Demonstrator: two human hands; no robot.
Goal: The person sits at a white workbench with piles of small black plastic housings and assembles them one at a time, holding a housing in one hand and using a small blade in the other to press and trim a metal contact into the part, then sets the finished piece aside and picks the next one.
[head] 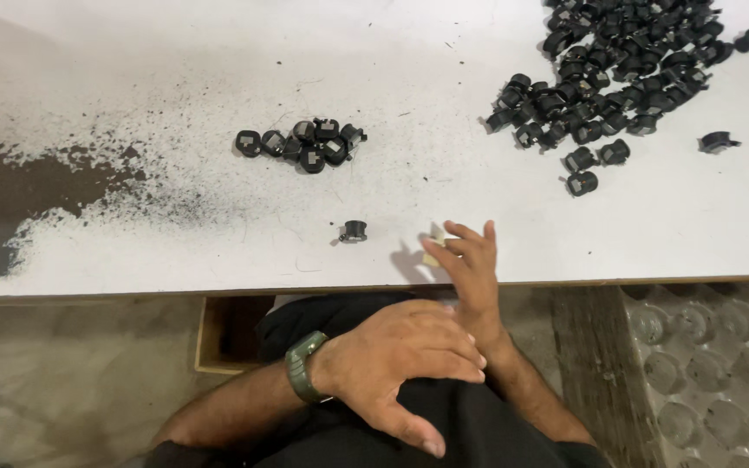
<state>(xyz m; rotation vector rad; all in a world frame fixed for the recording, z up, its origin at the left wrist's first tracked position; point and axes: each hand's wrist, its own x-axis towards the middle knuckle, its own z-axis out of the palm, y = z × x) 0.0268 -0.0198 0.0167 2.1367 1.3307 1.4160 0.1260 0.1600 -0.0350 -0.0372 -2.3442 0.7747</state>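
On the table (pixel 175 251) — small cluster (pixel 302 143) left, big pile (pixel 617 69) right.

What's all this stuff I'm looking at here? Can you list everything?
table: one, white, worn dark at the left, fills the upper view
big pile: many small parts, black, table's far right
small cluster: about eight parts, black, table's middle
lone part: one, black, near the front edge
pale scrap: one, cream, at the right hand's fingertips
plastic tray: one, clear, dimpled, below the table at right
watch: one, green, left wrist
left hand: open, over the lap
right hand: open, at the table edge
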